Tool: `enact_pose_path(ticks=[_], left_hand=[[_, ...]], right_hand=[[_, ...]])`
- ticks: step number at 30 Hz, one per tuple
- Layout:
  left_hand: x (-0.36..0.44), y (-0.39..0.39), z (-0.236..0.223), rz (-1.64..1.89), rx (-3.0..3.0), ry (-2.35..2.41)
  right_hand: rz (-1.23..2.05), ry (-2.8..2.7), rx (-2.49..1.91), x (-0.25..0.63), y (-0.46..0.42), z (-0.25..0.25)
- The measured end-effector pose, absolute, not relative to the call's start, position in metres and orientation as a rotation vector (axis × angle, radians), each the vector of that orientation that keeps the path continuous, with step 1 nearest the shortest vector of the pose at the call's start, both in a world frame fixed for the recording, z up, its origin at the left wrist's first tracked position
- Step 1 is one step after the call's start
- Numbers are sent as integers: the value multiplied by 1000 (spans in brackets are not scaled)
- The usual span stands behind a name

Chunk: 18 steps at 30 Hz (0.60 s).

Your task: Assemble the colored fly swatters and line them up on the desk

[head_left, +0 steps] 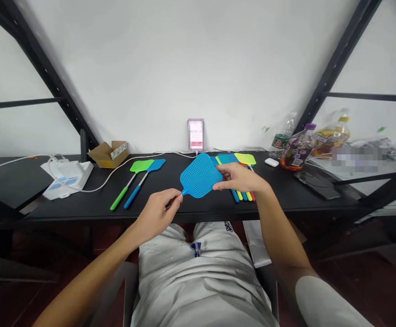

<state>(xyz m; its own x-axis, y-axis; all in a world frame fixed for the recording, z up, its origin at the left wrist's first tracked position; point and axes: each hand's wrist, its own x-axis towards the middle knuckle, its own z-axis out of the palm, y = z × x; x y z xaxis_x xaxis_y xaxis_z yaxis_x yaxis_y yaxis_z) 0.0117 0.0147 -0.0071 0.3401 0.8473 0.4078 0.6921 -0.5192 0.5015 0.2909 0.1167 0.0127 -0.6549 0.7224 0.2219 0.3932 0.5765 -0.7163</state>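
Observation:
A blue plastic fly swatter (200,175) with a mesh head is up in front of me, above the black table (82,200). My left hand (156,215) grips its short handle near the head. My right hand (239,178) holds the right edge of the mesh head, with the fingers lying across it. Behind my right hand lies a stack of fly swatters (235,163) in blue, yellow, red and green, with their coloured handles (242,195) fanned toward me. To the left of my hands lie a green fly swatter (141,165) and a blue one (156,165).
An open cardboard box (108,154) and a white power strip (69,178) with cables stand at the left. A phone (195,135) stands upright at the back. Several plastic bottles (298,147), an earbud case (271,162) and a flat phone (316,185) are at the right.

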Motion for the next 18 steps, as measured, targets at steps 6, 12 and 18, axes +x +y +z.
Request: enact_pose_path(ticks=[6,12,18], left_hand=[[14,14,-9,908,2379,1368],[14,14,-9,905,2405,1350],[14,10,-8,920,2447,1344]], right_hand=[[774,-2350,-1005,286,120,12],[873,-2358,-1031,283,119,12],[1204,-2152,-923,279,118,15]])
